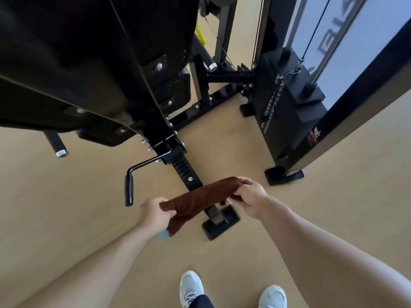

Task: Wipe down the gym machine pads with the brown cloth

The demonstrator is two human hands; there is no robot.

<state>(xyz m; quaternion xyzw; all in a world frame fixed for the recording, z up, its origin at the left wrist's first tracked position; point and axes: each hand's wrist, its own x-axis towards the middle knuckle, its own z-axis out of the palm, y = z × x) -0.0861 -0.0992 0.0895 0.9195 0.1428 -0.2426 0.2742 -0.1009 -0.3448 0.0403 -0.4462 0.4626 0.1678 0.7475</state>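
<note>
Hands meet over the tan floor [66,207] in the head view, both closed on the brown cloth [198,200]. The left hand [153,213] pinches the lower-left end, thumb on top and fingers curled beneath, with a fold of fabric hanging down past the wrist. The right hand [250,197] grips the upper-right end, fingers wrapped over the bunched edge. Stretched between them, the cloth is held in the air above the machine's black base rail [185,174] and its floor foot [222,221], touching neither pad. The black back pad [77,47] fills the upper left, well apart from the cloth. A black crank handle [129,190] hangs left of the rail. The weight stack [287,103] stands at right. Two pale sneakers [191,287] show at the bottom edge.
</note>
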